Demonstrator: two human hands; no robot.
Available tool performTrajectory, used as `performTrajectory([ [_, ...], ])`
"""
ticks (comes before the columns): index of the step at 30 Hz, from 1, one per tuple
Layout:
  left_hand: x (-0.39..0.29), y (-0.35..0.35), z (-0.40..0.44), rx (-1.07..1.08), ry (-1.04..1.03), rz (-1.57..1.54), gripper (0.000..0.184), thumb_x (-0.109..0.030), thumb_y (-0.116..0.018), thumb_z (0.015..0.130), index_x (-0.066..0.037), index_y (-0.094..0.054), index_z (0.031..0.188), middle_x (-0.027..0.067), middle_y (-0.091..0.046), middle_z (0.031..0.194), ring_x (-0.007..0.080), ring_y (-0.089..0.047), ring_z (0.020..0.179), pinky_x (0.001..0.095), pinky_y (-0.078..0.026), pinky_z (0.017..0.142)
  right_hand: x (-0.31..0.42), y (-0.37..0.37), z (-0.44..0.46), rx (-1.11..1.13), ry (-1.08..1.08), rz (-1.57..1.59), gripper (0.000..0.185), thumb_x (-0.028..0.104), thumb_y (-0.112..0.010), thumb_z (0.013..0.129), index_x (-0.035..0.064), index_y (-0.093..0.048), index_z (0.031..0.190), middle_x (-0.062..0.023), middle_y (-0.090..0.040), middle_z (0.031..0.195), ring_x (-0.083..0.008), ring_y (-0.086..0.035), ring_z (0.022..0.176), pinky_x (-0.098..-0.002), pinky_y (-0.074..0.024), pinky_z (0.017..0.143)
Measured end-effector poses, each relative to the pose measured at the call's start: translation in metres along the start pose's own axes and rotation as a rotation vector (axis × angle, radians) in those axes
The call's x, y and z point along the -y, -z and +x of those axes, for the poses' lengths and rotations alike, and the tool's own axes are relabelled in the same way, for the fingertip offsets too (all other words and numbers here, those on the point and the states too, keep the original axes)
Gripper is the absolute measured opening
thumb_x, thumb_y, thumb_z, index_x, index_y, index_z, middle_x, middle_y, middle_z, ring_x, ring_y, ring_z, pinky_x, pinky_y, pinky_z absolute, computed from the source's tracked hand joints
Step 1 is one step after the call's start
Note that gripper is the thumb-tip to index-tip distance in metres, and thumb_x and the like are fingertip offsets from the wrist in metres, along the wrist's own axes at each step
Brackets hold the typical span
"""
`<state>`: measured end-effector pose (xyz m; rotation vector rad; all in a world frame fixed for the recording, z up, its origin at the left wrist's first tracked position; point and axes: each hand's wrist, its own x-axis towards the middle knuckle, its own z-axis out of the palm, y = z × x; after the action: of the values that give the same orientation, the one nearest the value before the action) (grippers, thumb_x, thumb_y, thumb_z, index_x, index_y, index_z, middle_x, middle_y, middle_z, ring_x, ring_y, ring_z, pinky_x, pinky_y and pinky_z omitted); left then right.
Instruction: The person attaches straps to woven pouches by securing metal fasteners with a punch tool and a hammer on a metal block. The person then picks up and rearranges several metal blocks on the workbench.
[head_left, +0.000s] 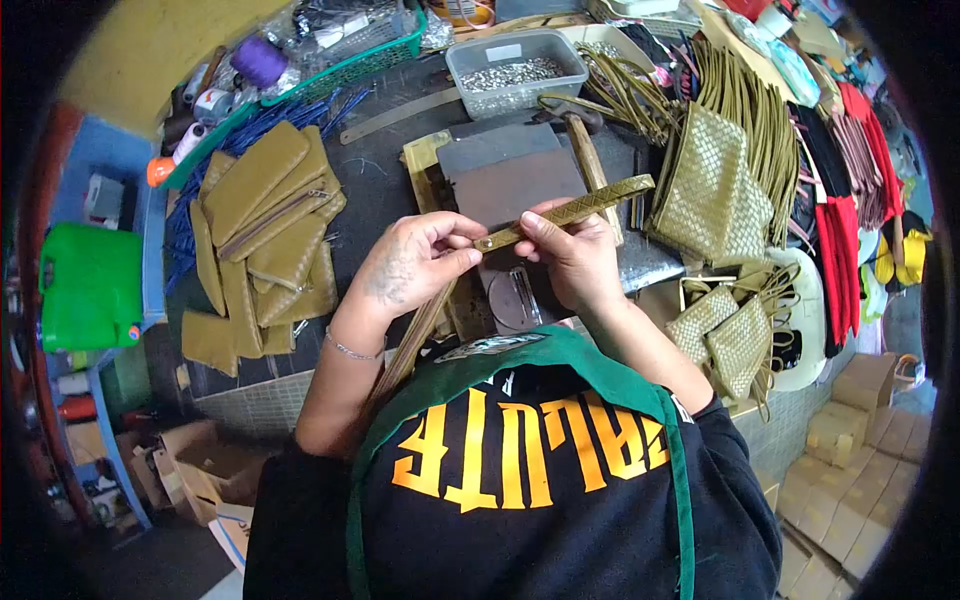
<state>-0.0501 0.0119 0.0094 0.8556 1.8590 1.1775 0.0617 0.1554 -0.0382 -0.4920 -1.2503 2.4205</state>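
Olive-gold and woven, the strap [598, 201] is up in both our hands, over the slab [515, 190] on the bench [380, 165]. Our left hand [408, 262] is partly closed, its thumb and fingertips pinching the strap's near end beside a small metal stud [486, 243]. Our right hand [578, 262] is half curled and grips the strap a little farther along, thumb laid on top and fingers folded beneath. The two hands are near each other but apart.

The strap's long axis slants from our left hand up to the right and away from us; past our right thumb, its far end sticks out over the wooden handle [588, 158], pointing right. Plain strips [415, 335] run down from below our left hand toward the apron [600, 372]; whether they join the strap we cannot tell. Olive pouches [270, 190] lie to the left.
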Motion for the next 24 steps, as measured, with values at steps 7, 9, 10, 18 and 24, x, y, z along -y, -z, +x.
performTrajectory([
  [7, 0.015, -0.003, 0.008, -0.084, -0.377, 0.333, 0.023, -0.005, -0.07, 0.063, 0.0, -0.062, 0.085, 0.0041, -0.056, 0.078, 0.0092, -0.053, 0.064, 0.0207, -0.041, 0.054, -0.002, 0.002, -0.003, -0.086, 0.009, 0.006, 0.011, 0.005, -0.062, 0.076, -0.0022, -0.056, 0.082, -0.0063, -0.059, 0.068, -0.0097, -0.057, 0.056, -0.0179, -0.0442, 0.048],
  [9, 0.028, -0.006, 0.012, -0.168, -0.507, 0.352, 0.023, -0.004, -0.071, 0.063, 0.0, -0.063, 0.084, 0.0056, -0.057, 0.074, 0.0107, -0.053, 0.062, 0.0208, -0.041, 0.054, -0.002, 0.003, -0.004, -0.079, 0.015, -0.041, 0.01, 0.005, -0.062, 0.077, -0.002, -0.056, 0.081, -0.0063, -0.059, 0.068, -0.0096, -0.057, 0.056, -0.0179, -0.0445, 0.049],
  [10, 0.029, -0.008, 0.012, -0.202, -0.521, 0.406, 0.022, -0.004, -0.07, 0.063, 0.0, -0.064, 0.084, 0.0066, -0.057, 0.07, 0.0118, -0.053, 0.061, 0.0215, -0.041, 0.053, -0.002, 0.002, -0.004, -0.085, 0.012, -0.04, 0.01, 0.005, -0.062, 0.077, -0.002, -0.056, 0.081, -0.0063, -0.059, 0.068, -0.0096, -0.057, 0.056, -0.0179, -0.0445, 0.049],
  [18, 0.035, -0.011, 0.011, -0.268, -0.574, 0.387, 0.016, -0.004, -0.068, 0.064, 0.0, -0.062, 0.078, 0.0072, -0.056, 0.069, 0.0153, -0.054, 0.057, 0.0245, -0.042, 0.051, -0.003, -0.001, -0.003, -0.094, -0.006, -0.177, 0.012, 0.004, -0.062, 0.076, -0.0013, -0.055, 0.083, -0.0087, -0.059, 0.072, -0.0129, -0.059, 0.058, -0.0193, -0.0469, 0.05],
  [24, 0.039, -0.016, 0.014, -0.281, -0.682, 0.64, 0.011, -0.003, -0.065, 0.062, 0.0, -0.061, 0.073, 0.0079, -0.056, 0.066, 0.018, -0.055, 0.051, 0.0274, -0.043, 0.047, 0.046, 0.018, -0.003, -0.128, -0.398, -0.81, 0.033, 0.026, -0.064, 0.077, -0.006, -0.059, 0.079, -0.0091, -0.06, 0.064, -0.0129, -0.06, 0.055, -0.0221, -0.0478, 0.049],
])
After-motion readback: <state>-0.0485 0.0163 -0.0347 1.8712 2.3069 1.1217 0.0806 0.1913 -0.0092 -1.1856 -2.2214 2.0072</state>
